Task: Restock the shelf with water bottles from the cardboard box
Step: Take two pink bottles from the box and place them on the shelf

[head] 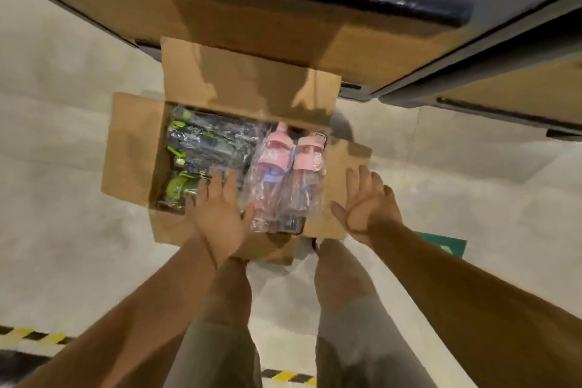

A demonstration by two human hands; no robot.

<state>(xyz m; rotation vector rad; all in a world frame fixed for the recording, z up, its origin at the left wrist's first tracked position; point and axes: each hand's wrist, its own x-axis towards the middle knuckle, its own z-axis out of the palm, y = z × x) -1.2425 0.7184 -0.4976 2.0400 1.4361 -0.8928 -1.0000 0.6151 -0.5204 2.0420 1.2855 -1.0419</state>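
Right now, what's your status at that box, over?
Left hand open over green-capped bottles, right hand open over right flap. Cardboard box open, pink-capped bottles inside too. Clear wrap on bottles.

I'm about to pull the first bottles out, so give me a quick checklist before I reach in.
1. Box flaps open: ok.
2. Left hand free: ok, open above the box, holding nothing.
3. Right hand free: ok, open above the right flap.
4. Pink bottles within reach: ok, lying on top between the hands.
5. Green bottles unwrapped: not ok, they are in clear plastic, as are the pink ones.
6. Room on the shelf: cannot tell, too blurred.
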